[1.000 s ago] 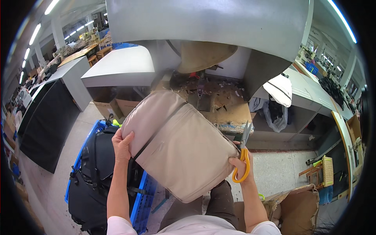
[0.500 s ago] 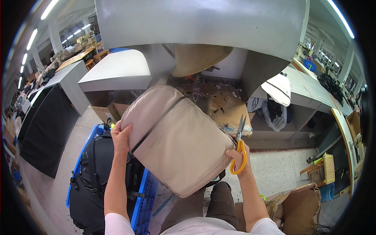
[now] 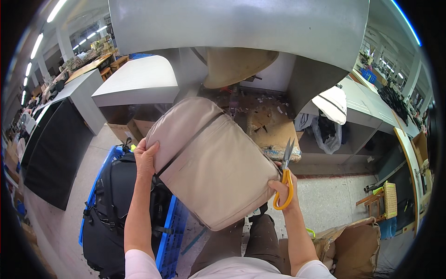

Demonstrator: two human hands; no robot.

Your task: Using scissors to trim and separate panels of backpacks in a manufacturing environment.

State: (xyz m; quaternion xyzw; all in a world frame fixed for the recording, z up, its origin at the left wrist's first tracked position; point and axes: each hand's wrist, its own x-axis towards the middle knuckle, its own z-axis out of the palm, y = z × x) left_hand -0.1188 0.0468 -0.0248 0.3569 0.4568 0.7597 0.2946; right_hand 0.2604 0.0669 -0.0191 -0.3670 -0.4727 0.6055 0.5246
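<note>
A beige backpack (image 3: 223, 172) with a dark zipper band across it is held up in front of me, tilted with its rounded end toward the far left. My left hand (image 3: 146, 158) is closed on its left edge, thumb on the front face. At the lower right corner my right hand (image 3: 284, 189) pinches the edge between thumb and fingers. That same hand carries scissors (image 3: 288, 173) with orange handles, their blades pointing up and slightly parted, beside the fabric. The backpack's rear side and most of my fingers behind it are hidden.
Below left, a blue plastic crate (image 3: 168, 242) holds black backpacks (image 3: 121, 190). Ahead stands a grey metal machine housing (image 3: 239, 23) over a scrap-strewn cardboard box (image 3: 274, 128). An open carton (image 3: 355, 246) sits at lower right, near a small wooden stool (image 3: 384, 202).
The backpack and both hands have shifted very slightly to the right. The grip of each hand and the scissors' pose look the same.
</note>
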